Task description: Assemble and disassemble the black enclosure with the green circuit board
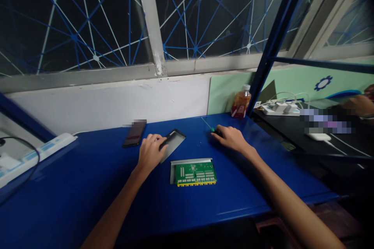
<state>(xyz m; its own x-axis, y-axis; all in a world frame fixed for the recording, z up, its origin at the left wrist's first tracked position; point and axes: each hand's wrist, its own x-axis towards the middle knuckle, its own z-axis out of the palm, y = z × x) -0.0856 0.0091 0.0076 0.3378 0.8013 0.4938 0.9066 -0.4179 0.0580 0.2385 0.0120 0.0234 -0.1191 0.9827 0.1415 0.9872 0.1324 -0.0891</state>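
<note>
My left hand [152, 149] has its fingers and thumb closed on the near-left edge of a dark-rimmed grey metal cover [175, 142], which lies slanted on the blue table. Under my right hand [230, 138] is a screwdriver [212, 129] with a green and black handle; the fingers are wrapped round the handle and its thin shaft points away to the back left. Between my forearms, a green circuit board [195, 173] with a row of yellow connectors along its front sits in a shallow metal housing [173, 173]. A few tiny bits, too small to name, lie left of the screwdriver.
A dark phone [134, 134] lies left of the cover. White power strips stand at the left [49, 151] and right [280, 109]. A drink bottle [241, 102] is by the blue post [264, 62]. Another person's hand [358, 105] shows at far right.
</note>
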